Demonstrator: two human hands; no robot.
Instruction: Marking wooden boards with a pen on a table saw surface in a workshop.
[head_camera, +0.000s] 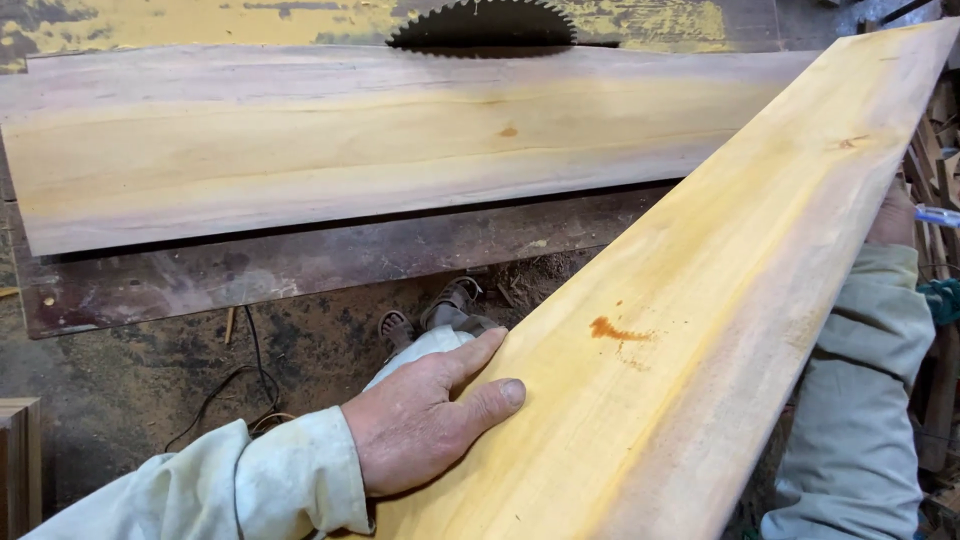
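A long yellow wooden board (700, 300) runs diagonally from the lower middle to the upper right. My left hand (425, 415) presses on its near left edge, thumb flat on the top face. My right hand (893, 215) grips the board's right edge further up, mostly hidden behind the wood, with a blue pen (937, 215) sticking out beside it. A second wide plank (380, 135) lies flat across the saw table (300, 265). A circular saw blade (483, 25) rises just behind that plank.
Sawdust covers the floor (300, 350) below the table edge, where a black cable (240, 385) trails. My sandalled feet (440, 310) show under the board. Stacked timber pieces (940, 140) stand at the right edge, and a wooden block (20, 460) at the lower left.
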